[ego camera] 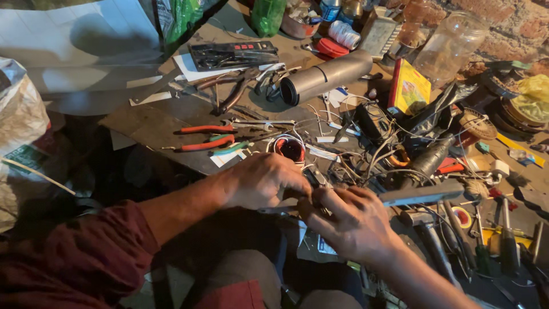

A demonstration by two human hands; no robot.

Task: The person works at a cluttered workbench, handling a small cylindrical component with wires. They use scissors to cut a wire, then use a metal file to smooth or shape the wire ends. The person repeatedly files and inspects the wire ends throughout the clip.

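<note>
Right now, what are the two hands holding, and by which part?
Both hands, left hand and right hand, pinch a small dark part between their fingertips. The fingers hide most of it, so what it is and the exact hold cannot be told.

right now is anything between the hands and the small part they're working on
Nothing visible. The left hand and right hand already meet on the small dark part, fingers closed around it. The wires lie beyond the hands, not between them.

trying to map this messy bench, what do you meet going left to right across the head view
white sack → orange-handled pliers → left hand → right hand → yellow box → screwdrivers
</note>
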